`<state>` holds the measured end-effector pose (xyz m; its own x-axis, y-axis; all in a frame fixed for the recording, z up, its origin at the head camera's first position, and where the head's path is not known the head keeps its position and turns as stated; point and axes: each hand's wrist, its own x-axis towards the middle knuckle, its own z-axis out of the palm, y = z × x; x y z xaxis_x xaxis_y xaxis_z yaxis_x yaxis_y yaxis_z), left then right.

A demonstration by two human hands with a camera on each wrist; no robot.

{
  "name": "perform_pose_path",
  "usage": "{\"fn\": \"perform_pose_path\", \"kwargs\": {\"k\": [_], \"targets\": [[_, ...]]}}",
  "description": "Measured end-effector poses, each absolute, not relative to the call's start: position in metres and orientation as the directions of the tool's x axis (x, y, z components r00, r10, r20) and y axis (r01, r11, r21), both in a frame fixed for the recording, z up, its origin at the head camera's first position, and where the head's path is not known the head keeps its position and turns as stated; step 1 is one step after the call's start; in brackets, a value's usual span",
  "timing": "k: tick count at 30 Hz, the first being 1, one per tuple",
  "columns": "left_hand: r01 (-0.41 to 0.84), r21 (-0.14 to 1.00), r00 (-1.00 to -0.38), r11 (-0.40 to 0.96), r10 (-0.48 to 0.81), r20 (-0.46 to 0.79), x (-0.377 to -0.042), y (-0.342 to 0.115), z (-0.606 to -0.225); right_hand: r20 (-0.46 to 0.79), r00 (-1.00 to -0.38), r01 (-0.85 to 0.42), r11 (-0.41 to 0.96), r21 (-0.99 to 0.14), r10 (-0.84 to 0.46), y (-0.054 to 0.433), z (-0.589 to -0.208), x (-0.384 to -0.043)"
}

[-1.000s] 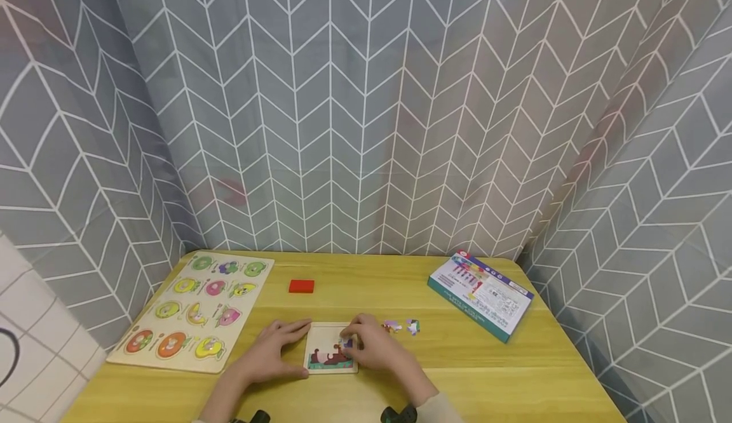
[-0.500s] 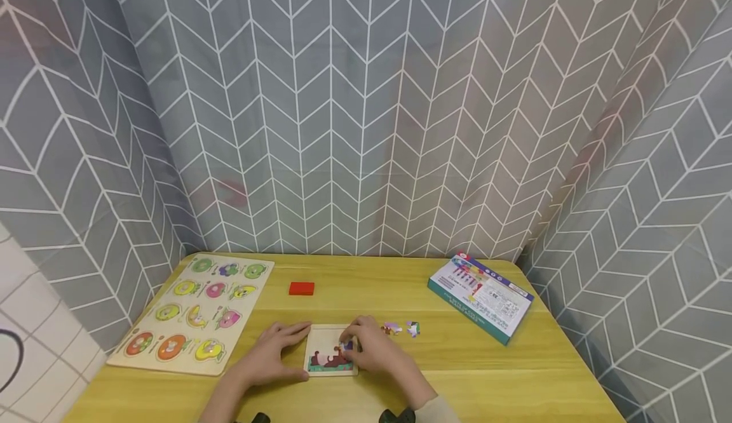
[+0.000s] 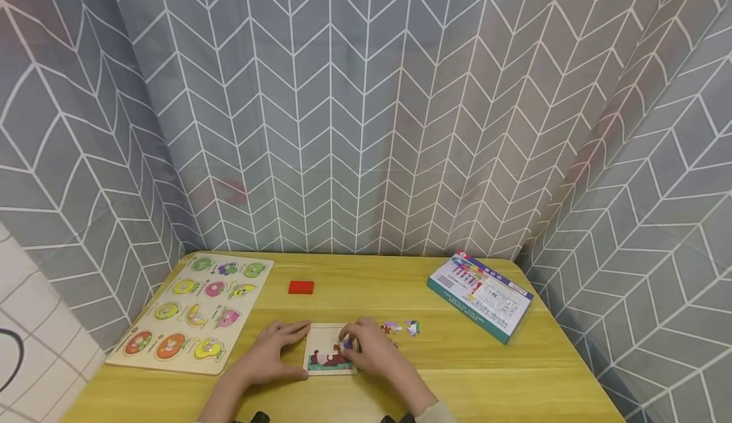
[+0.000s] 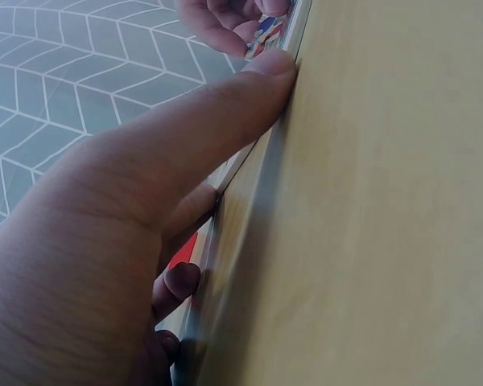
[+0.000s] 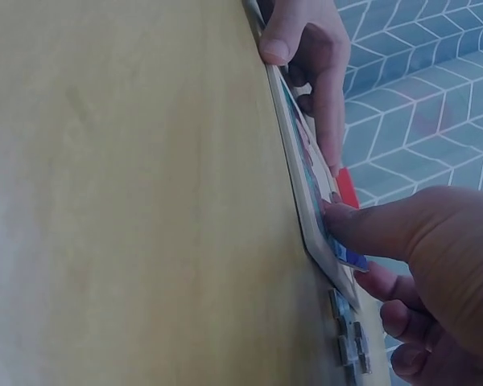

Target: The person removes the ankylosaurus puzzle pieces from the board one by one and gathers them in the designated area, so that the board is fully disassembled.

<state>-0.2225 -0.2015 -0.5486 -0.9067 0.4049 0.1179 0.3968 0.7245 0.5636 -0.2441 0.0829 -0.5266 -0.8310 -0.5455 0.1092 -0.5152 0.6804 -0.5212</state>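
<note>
A small square wooden puzzle tray [image 3: 323,333] lies on the table, its lower part filled with brown, pink and green pieces. Straight thumb and index finger of my left hand [image 3: 265,353] press at its two left corners, steadying it. Over the tray's right side, my right hand [image 3: 372,348] pinches a colourful jigsaw piece [image 5: 356,259] between thumb and fingers. In the right wrist view that piece overlaps the tray near its rim, slightly tilted. My right fingers partly hide it in the head view. The left wrist view shows my left thumb [image 4: 217,112] along the tray edge.
Loose jigsaw pieces [image 3: 413,328] lie right of my right hand. A fruit puzzle board [image 3: 166,364] is on the left, and a red block [image 3: 301,287] stands behind the tray. A flat box [image 3: 481,296] lies at back right. Patterned curtains [image 3: 366,124] enclose the table.
My right hand shifts slightly while still pinching the jigsaw piece, and another loose piece now peeks out beside it. The left hand and the tray stay put.
</note>
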Motion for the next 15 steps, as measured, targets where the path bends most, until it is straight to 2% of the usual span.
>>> {"fn": "perform_pose_path", "kwargs": {"k": [15], "targets": [[0.392,0.568,-0.907,0.724,0.407,0.107,-0.2229,-0.2017,-0.5483,0.096,-0.818,-0.535,0.69,-0.487,-0.567,0.0849,-0.5224,-0.2456]]}}
